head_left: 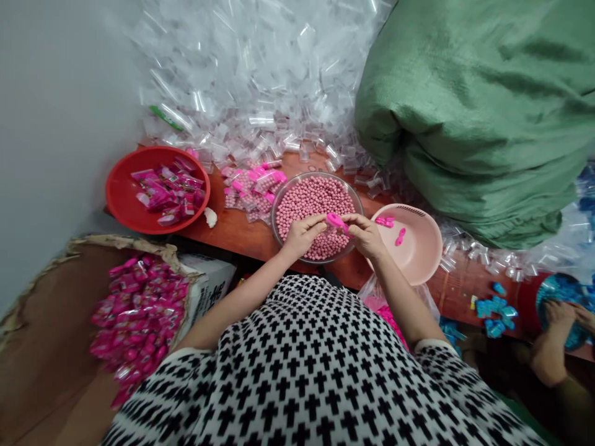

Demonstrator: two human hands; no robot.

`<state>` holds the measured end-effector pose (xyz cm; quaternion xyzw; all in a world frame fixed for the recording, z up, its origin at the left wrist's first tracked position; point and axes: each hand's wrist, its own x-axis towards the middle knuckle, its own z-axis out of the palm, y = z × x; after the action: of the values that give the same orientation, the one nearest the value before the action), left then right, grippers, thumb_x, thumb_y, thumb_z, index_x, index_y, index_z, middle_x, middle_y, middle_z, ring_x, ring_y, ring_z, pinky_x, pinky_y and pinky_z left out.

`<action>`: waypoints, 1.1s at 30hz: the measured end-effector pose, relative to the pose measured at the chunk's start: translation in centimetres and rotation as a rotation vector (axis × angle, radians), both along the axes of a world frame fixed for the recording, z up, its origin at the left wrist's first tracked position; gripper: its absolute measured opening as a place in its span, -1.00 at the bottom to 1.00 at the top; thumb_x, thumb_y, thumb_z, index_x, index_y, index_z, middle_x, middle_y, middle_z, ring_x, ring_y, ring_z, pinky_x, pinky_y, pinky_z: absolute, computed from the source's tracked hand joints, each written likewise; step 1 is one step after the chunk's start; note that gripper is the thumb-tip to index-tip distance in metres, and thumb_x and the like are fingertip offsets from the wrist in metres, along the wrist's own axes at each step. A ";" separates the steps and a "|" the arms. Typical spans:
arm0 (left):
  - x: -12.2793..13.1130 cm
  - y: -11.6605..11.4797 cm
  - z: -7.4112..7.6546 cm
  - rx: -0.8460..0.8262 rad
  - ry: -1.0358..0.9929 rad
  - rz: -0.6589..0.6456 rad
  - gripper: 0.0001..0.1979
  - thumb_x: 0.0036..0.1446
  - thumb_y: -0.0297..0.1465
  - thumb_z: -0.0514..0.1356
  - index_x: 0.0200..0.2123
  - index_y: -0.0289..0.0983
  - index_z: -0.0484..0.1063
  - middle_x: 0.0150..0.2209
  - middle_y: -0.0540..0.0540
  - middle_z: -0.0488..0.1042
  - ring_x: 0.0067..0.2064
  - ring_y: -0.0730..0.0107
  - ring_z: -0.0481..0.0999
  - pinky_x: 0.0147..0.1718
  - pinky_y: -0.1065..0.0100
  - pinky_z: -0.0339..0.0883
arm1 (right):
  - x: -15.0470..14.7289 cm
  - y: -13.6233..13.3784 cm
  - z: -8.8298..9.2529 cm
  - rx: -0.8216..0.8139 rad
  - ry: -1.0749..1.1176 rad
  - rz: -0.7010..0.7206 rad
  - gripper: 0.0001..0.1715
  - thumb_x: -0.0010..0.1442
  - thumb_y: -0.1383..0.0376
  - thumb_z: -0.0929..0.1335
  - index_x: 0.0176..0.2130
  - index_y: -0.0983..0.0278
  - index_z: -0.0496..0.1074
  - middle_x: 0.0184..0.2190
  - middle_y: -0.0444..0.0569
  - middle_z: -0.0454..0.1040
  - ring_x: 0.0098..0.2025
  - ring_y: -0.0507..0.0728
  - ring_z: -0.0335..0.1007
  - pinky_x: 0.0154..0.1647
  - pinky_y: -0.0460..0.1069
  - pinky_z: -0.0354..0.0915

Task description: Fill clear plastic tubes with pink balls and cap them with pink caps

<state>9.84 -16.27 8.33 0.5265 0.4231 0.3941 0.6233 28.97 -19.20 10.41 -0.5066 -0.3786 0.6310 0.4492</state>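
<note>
My left hand [304, 235] and my right hand [368, 235] meet over a round clear-rimmed bowl [357, 199] full of pink beads [316, 195]. Between them is a small bright pink plastic piece [335, 221], with the fingers of both hands closed at its ends. Whether a clear tube is joined to it is too small to make out. Right of the bowl, a pale pink basin [425, 248] holds a few similar pink pieces [400, 236]. Left of the bowl lies a pile of bead-filled clear tubes with pink caps [255, 183].
A red basin [114, 192] of pink packets stands left, above a carton [56, 334] of more packets. Clear tubes [260, 74] heap across the back beside a large green sack [474, 111]. At right, another person's hands [560, 319] work over blue items [497, 313].
</note>
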 end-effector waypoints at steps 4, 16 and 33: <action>-0.5 0.0 -0.4 -0.038 -0.015 0.059 -0.57 0.06 -0.10 0.27 -0.13 -0.29 0.58 -0.11 -0.16 0.60 -0.09 0.19 0.58 -0.03 0.18 0.44 | -0.5 0.3 -0.3 -0.029 0.134 -0.022 -0.51 -0.06 -0.06 0.50 -0.23 0.21 0.51 -0.29 -0.09 0.52 -0.31 0.05 0.44 -0.18 0.02 0.42; -1.6 0.9 -0.9 0.030 0.021 0.075 -0.62 0.08 -0.12 0.25 -0.16 -0.27 0.60 -0.11 -0.17 0.60 -0.04 0.19 0.55 0.06 0.15 0.37 | -2.4 2.3 -0.8 -0.142 0.222 0.037 -0.44 -0.10 -0.11 0.50 -0.22 0.19 0.45 -0.24 -0.06 0.52 -0.17 0.11 0.45 -0.11 0.07 0.42; -3.0 3.0 -2.1 0.198 0.239 0.001 -0.72 0.20 -0.25 0.17 -0.10 -0.19 0.58 -0.04 -0.15 0.49 0.05 0.24 0.46 0.10 0.15 0.35 | -4.7 5.2 -1.8 -0.461 0.431 0.156 -0.61 -0.03 0.03 0.45 -0.31 0.23 0.41 -0.38 -0.10 0.51 -0.19 0.13 0.48 -0.13 0.18 0.51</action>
<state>6.85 -13.26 6.20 0.6284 0.4537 0.3688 0.5131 24.22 -13.95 8.64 -0.4194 -0.1594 0.8254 0.3427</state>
